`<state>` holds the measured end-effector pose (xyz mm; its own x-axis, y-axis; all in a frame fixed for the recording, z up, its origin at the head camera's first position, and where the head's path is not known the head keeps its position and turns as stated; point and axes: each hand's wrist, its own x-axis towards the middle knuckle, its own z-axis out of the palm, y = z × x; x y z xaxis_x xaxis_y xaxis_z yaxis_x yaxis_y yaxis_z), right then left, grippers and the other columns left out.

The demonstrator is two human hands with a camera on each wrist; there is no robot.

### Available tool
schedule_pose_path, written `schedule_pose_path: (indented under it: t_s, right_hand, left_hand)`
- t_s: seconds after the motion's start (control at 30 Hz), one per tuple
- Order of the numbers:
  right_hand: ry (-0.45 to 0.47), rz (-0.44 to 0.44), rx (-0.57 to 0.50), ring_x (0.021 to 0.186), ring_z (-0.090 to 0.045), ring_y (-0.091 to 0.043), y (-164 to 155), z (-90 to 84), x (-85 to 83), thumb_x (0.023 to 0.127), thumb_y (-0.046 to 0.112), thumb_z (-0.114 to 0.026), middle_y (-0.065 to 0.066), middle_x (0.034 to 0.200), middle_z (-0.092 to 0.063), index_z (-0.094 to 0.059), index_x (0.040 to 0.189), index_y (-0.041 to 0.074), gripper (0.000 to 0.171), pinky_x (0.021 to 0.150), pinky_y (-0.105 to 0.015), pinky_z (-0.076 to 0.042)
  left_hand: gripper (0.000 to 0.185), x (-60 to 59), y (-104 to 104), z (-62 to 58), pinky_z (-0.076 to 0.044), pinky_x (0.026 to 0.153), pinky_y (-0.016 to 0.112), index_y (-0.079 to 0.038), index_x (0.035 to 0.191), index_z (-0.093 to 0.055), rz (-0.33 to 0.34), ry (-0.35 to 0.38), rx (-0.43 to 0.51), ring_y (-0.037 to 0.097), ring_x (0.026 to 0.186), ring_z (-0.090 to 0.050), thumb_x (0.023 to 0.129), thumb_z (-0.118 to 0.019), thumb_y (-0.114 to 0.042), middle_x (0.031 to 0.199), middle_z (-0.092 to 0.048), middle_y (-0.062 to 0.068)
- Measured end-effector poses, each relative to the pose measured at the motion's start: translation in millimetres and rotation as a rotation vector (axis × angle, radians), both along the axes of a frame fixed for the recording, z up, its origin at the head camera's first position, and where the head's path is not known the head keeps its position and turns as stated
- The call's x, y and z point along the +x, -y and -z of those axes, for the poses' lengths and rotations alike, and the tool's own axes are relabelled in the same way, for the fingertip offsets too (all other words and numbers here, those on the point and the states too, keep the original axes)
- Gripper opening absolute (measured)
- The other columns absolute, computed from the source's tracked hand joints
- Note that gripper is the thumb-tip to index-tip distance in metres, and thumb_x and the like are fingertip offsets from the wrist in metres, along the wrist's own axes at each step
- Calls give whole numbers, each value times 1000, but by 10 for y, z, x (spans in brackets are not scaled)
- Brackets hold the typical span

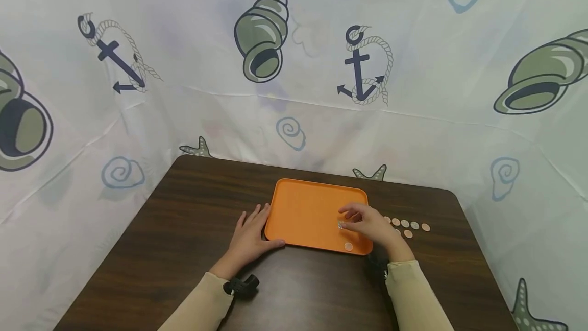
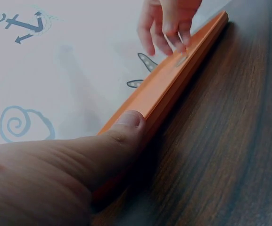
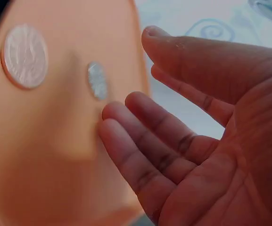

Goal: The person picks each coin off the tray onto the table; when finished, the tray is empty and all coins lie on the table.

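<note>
An orange tray [image 1: 308, 208] lies on a dark wooden table [image 1: 184, 229]. My left hand [image 1: 251, 236] rests flat at the tray's left edge, fingers straight, with its thumb [image 2: 126, 127] pressed against the tray's rim [image 2: 173, 80]. My right hand [image 1: 367, 225] hovers over the tray's right side, fingers relaxed and empty in the right wrist view [image 3: 183, 141]. A small silver coin [image 1: 341, 225] [image 3: 97, 80] lies just off its fingertips. A larger coin [image 1: 348, 246] [image 3: 25, 56] lies on the tray near the front edge.
Several coins [image 1: 406, 225] lie in a loose row on the table just right of the tray. A white cloth printed with shells and anchors [image 1: 294, 65] hangs behind and around the table.
</note>
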<state>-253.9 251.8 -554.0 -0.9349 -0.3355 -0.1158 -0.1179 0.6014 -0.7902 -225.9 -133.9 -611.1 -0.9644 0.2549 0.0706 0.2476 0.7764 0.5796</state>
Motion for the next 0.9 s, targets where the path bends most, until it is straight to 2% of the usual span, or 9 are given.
schedule_pose_path:
  t_s: [0.13, 0.3, 0.43, 0.63, 0.9]
  right_hand:
    - [62, 3, -39, 103, -64, -24, 9, 113, -113, 98, 22, -84, -11, 124, -70, -76, 133, 16, 36, 88, -33, -58]
    - [118, -12, -52, 96, -58, -26, 0, 157, -181, 97, 19, -85, -11, 111, -67, -79, 126, 14, 30, 80, -32, -54]
    - [97, -34, -17, 91, -56, -25, 25, 186, -205, 97, 15, -84, -9, 101, -64, -81, 117, 13, 21, 77, -31, -52]
    - [55, -20, 28, 88, -56, -22, 42, 241, -221, 97, 16, -84, -5, 96, -63, -80, 108, 14, 12, 77, -31, -50]
    - [52, 14, 27, 83, -56, -21, 49, 229, -208, 94, 13, -86, -5, 91, -62, -69, 99, 8, 18, 71, -30, -48]
  left_hand:
    - [118, -3, 4, 7, -2, 138, 64, -12, 174, -30, 5, -1, -4, 33, 170, -23, 85, -86, -67, 180, -30, 8]
    - [118, 3, 21, 5, -1, 138, 65, -11, 174, -30, 4, 0, 1, 33, 170, -23, 85, -86, -67, 180, -30, 9]
    - [119, 2, 32, 15, -2, 138, 65, -11, 174, -31, 3, -4, 1, 34, 170, -23, 85, -86, -67, 180, -31, 9]
    - [118, 1, 31, -1, -2, 138, 65, -11, 174, -30, 6, -4, 5, 33, 170, -23, 85, -86, -66, 180, -31, 9]
    - [118, 6, 21, -13, -2, 138, 64, -12, 174, -30, 9, -5, 5, 33, 170, -24, 85, -86, -66, 180, -31, 9]
